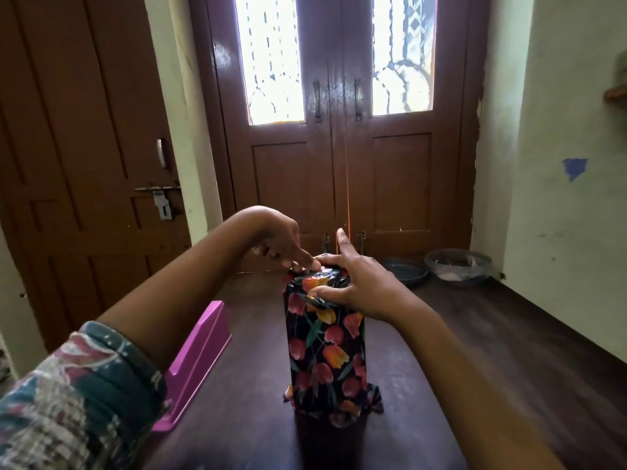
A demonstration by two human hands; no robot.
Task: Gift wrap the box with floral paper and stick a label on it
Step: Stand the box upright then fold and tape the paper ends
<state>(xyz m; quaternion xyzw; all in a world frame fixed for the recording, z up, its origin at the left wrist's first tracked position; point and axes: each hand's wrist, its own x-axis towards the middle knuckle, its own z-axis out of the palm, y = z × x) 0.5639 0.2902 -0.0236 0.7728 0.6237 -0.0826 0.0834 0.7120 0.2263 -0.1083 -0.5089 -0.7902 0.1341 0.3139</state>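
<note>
Wrapped box (325, 347), covered in dark floral paper (334, 337) printed with red and orange tulips, stood upright on a dark wooden table (458, 351), near its middle. Both hands met at the box's top end. The left hand (278, 242) came from the left, forefinger pressed on the folded paper, other fingers curled; whether it pinched anything could not be told. The right hand (356, 283) lay spread and flat-fingered, thumb against the near upper face. A pink plastic object (200, 357) lay left of the box, apart from it.
</note>
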